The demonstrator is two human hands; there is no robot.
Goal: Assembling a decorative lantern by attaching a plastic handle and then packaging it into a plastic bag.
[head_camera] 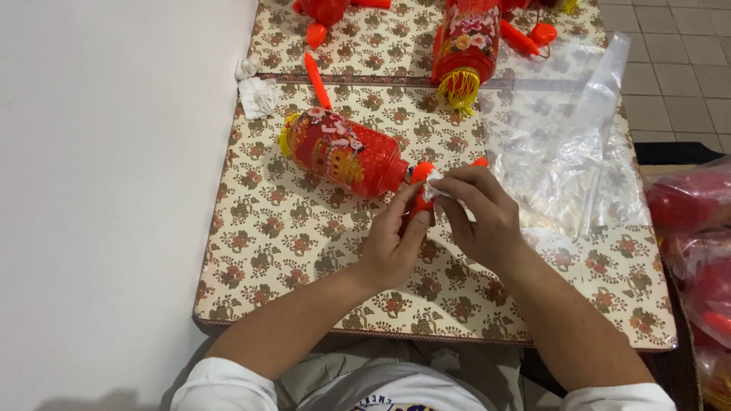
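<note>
In the head view, the person's left hand (392, 247) is curled around an orange plastic handle (418, 199), fingers closed along its lower part so that only the rounded upper end shows above them. The right hand (483, 217) is pinched shut on a small white wad of tissue (432, 186), pressing it against the top of that handle, so the two hands meet at the same spot. Just beyond the left hand's fingertips and touching the handle's end lies a red cylindrical lantern (346, 152) on its side, its yellow fringe pointing away from the hands. Farther out past the lantern rest a loose orange stick (317, 80) and crumpled white tissue (257, 95). Beyond the right hand lies a second red lantern (464, 49), and beside that hand spreads a clear plastic bag (567, 148). Everything sits on a table with a floral cloth (289, 236). Well off to the right hand's side are bagged red items (697, 202).
</note>
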